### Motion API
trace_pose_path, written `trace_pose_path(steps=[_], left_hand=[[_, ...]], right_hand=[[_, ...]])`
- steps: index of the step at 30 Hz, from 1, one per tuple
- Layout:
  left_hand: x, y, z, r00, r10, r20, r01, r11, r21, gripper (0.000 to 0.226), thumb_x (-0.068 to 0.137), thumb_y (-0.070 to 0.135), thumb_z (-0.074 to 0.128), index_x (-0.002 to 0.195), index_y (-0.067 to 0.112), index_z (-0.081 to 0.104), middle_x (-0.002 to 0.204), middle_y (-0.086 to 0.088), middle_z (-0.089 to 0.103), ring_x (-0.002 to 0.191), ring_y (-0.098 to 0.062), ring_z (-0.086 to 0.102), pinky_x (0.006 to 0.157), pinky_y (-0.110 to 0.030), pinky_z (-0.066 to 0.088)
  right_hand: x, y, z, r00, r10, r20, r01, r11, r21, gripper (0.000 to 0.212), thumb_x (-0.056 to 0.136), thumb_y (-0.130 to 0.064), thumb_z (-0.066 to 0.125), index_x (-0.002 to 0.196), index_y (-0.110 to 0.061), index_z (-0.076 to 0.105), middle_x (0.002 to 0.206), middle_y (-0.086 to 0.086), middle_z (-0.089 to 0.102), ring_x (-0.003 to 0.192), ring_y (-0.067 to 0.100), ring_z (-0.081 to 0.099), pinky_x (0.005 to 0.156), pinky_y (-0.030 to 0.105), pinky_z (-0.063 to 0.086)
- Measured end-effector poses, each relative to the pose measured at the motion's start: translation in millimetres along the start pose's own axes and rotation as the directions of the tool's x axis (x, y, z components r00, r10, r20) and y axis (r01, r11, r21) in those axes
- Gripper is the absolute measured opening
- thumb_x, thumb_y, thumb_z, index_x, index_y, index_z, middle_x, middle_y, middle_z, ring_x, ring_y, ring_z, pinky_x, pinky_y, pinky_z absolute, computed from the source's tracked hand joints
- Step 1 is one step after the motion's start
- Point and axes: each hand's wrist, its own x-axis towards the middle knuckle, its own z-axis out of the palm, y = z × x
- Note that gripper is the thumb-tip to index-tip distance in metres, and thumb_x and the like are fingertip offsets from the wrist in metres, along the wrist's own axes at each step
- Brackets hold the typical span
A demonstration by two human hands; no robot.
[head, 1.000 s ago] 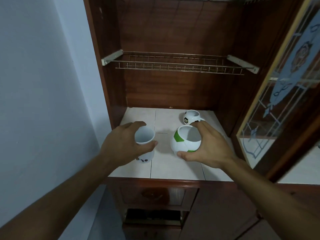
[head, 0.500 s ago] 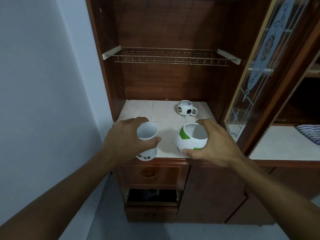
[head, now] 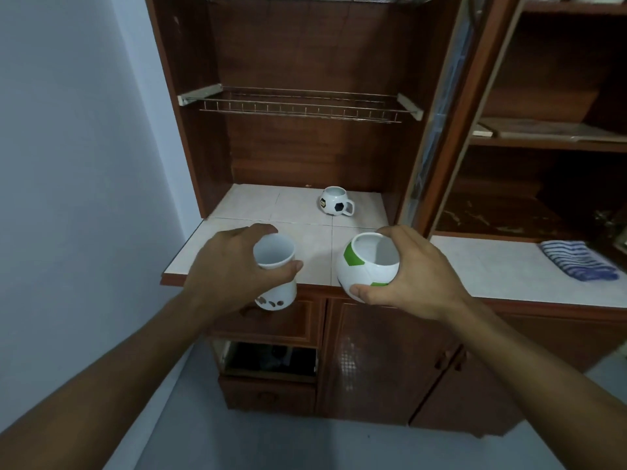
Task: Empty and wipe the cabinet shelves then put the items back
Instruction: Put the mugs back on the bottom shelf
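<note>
My left hand [head: 227,269] grips a tall white cup [head: 275,262] with brown marks near its base, held in the air at the front edge of the tiled shelf [head: 244,205]. My right hand [head: 417,276] grips a round white mug with green patches [head: 368,266], also lifted at the shelf's front edge. A small black-and-white football mug [head: 336,200] stands alone at the back of the shelf, handle to the right.
A bare wire rack [head: 298,106] spans the cabinet above the shelf. The glass door [head: 437,106] stands open on the right. A blue striped cloth [head: 576,265] lies on the white counter [head: 509,266] to the right. Below are a drawer, an open compartment and wooden doors.
Both hands have drawn the cup and the green mug back from the middle of the shelf to its front edge. The view has pulled back, showing the right-hand counter and cloth.
</note>
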Motion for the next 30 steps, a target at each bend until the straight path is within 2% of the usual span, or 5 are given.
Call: trace_pose_path(steps=[4, 14, 22, 25, 30], left_hand=[[-5.0, 22.4, 8.1, 1.000, 0.006, 0.009, -0.006, 1.000, -0.010, 0.066, 0.067, 0.076, 0.060, 0.110, 0.026, 0.067, 0.102, 0.012, 0.070, 0.086, -0.006, 0.060, 0.073, -0.024, 0.046], [-1.4, 74.8, 26.9, 0.995, 0.085, 0.053, -0.079, 0.992, -0.099, 0.061, 0.067, 0.077, 0.060, 0.104, 0.028, 0.067, 0.095, 0.014, 0.070, 0.083, -0.008, 0.063, 0.073, -0.036, 0.055], [3.9, 141.4, 60.1, 0.995, 0.087, 0.049, -0.082, 0.992, -0.095, 0.063, 0.067, 0.076, 0.057, 0.106, 0.028, 0.067, 0.092, 0.020, 0.064, 0.080, -0.003, 0.059, 0.066, -0.016, 0.045], [5.0, 177.8, 80.5, 0.998, 0.062, 0.028, -0.059, 0.992, -0.114, 0.059, 0.068, 0.070, 0.063, 0.107, 0.027, 0.068, 0.096, 0.015, 0.068, 0.083, -0.006, 0.061, 0.068, -0.019, 0.047], [14.0, 224.6, 116.3, 0.999, 0.018, 0.040, -0.013, 0.993, -0.121, 0.070, 0.065, 0.081, 0.054, 0.111, 0.030, 0.067, 0.103, 0.012, 0.071, 0.090, -0.009, 0.064, 0.076, -0.033, 0.056]], right_hand=[[-19.2, 14.8, -14.7, 1.000, 0.021, -0.007, -0.021, 1.000, -0.018, 0.085, 0.055, -0.071, 0.076, 0.125, -0.033, 0.047, 0.109, -0.021, 0.045, 0.098, 0.009, 0.048, 0.074, 0.023, 0.041], [-46.6, 49.9, -52.9, 0.994, 0.083, -0.068, -0.088, 0.994, -0.070, 0.088, 0.052, -0.080, 0.068, 0.124, -0.033, 0.048, 0.110, -0.018, 0.048, 0.100, 0.013, 0.049, 0.076, 0.030, 0.047], [-66.6, 110.2, -87.5, 0.993, 0.097, -0.069, -0.103, 0.991, -0.084, 0.085, 0.054, -0.078, 0.070, 0.121, -0.032, 0.047, 0.110, -0.015, 0.049, 0.098, 0.013, 0.046, 0.074, 0.029, 0.043], [-71.0, 141.6, -107.7, 0.997, 0.073, -0.036, -0.076, 0.993, -0.090, 0.085, 0.052, -0.080, 0.067, 0.120, -0.033, 0.046, 0.107, -0.016, 0.048, 0.097, 0.012, 0.047, 0.077, 0.031, 0.045], [-71.2, 191.8, -137.4, 0.999, 0.026, -0.020, -0.028, 0.990, -0.137, 0.089, 0.050, -0.085, 0.059, 0.121, -0.032, 0.047, 0.107, -0.016, 0.046, 0.096, 0.011, 0.046, 0.075, 0.029, 0.038]])
